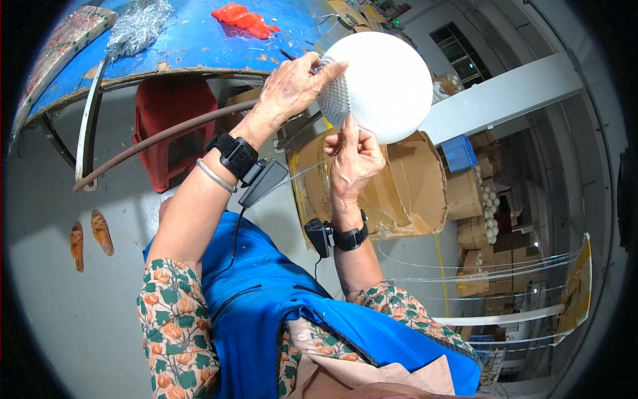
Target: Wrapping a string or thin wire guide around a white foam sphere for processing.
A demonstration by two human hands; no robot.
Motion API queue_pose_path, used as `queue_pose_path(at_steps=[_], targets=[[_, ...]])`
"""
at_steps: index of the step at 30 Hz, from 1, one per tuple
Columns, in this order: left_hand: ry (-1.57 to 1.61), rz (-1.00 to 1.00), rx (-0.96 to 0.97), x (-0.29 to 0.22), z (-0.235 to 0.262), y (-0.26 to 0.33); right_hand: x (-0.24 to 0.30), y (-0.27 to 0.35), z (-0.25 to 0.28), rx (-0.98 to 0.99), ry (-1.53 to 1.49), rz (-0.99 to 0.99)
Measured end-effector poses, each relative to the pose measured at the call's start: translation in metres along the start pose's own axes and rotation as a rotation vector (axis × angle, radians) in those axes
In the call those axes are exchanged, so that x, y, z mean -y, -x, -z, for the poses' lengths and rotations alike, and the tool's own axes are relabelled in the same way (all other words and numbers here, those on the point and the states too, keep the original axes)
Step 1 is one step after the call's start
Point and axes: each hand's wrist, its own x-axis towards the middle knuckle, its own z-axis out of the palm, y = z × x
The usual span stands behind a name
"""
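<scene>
A large smooth white ball [392, 86] is held up in front of me. Rows of small silver beads [335, 100] cover a patch on its left side. My left hand [292, 86] grips the ball at that patch, its thumb lying across the beads and its other fingers partly hidden. Just below, my right hand [355, 159] is closed, with thumb and fingertip pinched at the lower edge of the beading. A thin strand [309, 171] trails leftward from the right hand. What lies inside the pinch is too small to make out clearly.
A worn blue table [193, 40] carries a silver tinsel bundle [139, 26] and a red net bag [242, 18]. Under it stand a red stool [169, 126] and a brown bar. A cardboard box [412, 179] is behind my right hand. Strands stretch at right toward a board [575, 289].
</scene>
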Motion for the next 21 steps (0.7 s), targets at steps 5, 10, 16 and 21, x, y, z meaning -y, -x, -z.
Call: queue_pose_path(at_steps=[5,10,16,21], targets=[[0.237,0.072,0.167,-0.002,0.010,0.005,-0.003,0.002,0.002,-0.009,0.008,-0.012],[-0.081,-0.009,0.123,0.001,0.007,0.004,0.010,0.002,0.004,0.057,-0.014,-0.073],[-0.012,0.016,-0.004,0.007,0.008,-0.002,0.022,0.016,0.009,0.119,-0.017,-0.098],[-0.027,0.050,-0.044,0.006,0.000,0.001,0.010,0.009,0.008,0.060,-0.014,-0.033]])
